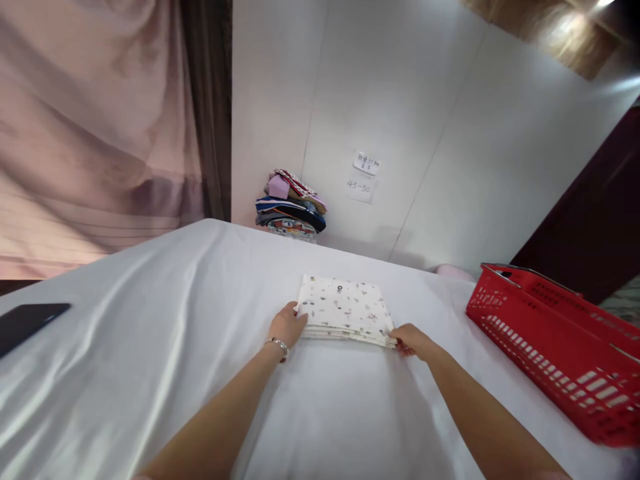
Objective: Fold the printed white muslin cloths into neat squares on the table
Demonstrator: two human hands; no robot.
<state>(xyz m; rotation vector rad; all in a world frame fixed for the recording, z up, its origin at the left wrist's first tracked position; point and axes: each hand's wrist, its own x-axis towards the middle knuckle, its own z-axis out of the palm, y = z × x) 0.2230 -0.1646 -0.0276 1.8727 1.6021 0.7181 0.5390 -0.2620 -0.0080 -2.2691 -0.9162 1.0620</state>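
Observation:
A white cloth (pixel 345 307) with a small scattered print lies folded in a flat rectangle of several layers on the white-covered table (pixel 210 373). At its left edge my left hand (pixel 289 325) grips the side, a bracelet on the wrist. My right hand (pixel 411 339) pinches the near right corner between thumb and fingers. Both hands rest low, close to the table surface. What kind of textile the folded piece is, I cannot tell.
A red plastic basket (pixel 545 340) stands at the right. Folded clothes (pixel 291 203) are stacked at the back against the wall (pixel 400 100), which carries paper notes (pixel 364 175). A dark flat object (pixel 30 323) lies at the left edge, near a pink curtain (pixel 100 133).

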